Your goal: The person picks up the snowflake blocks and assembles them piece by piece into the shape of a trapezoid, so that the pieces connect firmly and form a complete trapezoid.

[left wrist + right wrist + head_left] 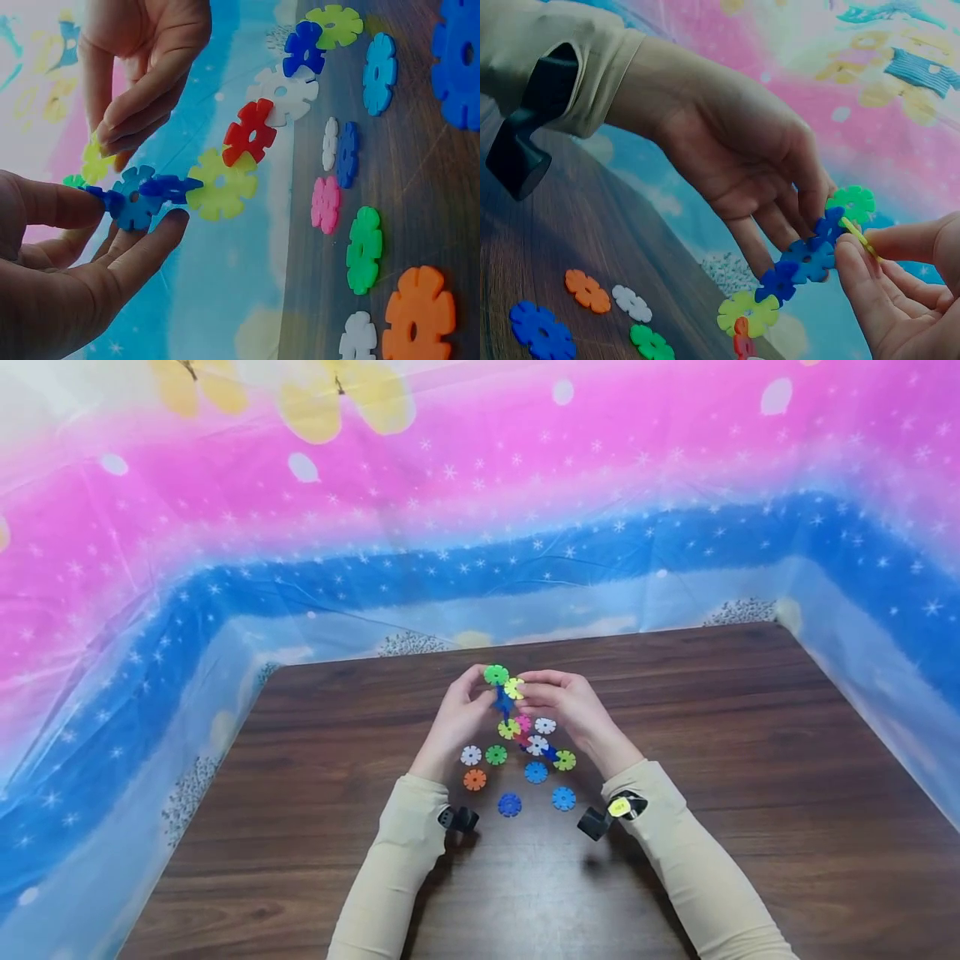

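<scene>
A chain of notched plastic flower discs hangs between the hands, with a green disc (496,675) at its top. Below it come dark blue, a lighter blue disc (135,197), dark blue, a yellow-green disc (221,184), a red disc (250,133) and more. My left hand (462,714) grips the upper chain, thumb and fingers around the blue discs. Between thumb and fingertips, my right hand (900,292) pinches another yellow disc (861,237). Its edge meets the dark blue disc (829,226) beside the green one.
Loose discs lie on the brown wooden table (300,827) below the hands: an orange disc (474,779), a green disc (496,755), a white disc (471,755), a dark blue disc (510,805) and several others. A patterned cloth (420,593) hangs behind the table.
</scene>
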Demonstrator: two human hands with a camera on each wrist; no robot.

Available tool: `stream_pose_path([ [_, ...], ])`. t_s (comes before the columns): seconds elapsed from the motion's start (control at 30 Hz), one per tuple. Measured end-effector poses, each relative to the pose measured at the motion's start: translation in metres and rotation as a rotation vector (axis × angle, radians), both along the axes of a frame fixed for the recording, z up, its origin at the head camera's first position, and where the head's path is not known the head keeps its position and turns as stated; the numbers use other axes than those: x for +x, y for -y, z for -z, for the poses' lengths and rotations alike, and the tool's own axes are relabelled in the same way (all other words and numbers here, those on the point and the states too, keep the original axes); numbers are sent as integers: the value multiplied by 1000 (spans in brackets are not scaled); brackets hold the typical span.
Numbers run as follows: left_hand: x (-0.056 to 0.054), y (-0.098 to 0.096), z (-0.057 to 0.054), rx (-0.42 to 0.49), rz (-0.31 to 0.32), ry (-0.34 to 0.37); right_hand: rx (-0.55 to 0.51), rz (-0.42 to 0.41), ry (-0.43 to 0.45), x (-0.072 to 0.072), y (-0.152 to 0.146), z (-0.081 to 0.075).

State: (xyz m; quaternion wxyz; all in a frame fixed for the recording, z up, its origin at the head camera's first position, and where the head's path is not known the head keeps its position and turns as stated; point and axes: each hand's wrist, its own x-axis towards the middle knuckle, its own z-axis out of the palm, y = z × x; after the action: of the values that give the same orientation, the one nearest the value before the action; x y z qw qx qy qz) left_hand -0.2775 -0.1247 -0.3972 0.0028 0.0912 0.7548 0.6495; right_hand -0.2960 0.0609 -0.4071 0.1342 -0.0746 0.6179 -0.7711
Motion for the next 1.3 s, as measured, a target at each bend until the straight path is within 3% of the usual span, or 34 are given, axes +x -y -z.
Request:
stream_pose_path([
  [0.17, 1, 0, -3, -17, 15, -34, -74, 30, 54, 1, 1, -4],
  [0.4, 5, 2, -6, 53, 46, -11, -144, 17, 92, 3, -2, -8],
  [0.77, 5, 1, -7, 18, 3, -149, -225, 5, 118, 6, -2, -13],
  [1.3, 9, -1, -11, -9, 14, -163, -305, 75, 182, 10, -2, -26],
])
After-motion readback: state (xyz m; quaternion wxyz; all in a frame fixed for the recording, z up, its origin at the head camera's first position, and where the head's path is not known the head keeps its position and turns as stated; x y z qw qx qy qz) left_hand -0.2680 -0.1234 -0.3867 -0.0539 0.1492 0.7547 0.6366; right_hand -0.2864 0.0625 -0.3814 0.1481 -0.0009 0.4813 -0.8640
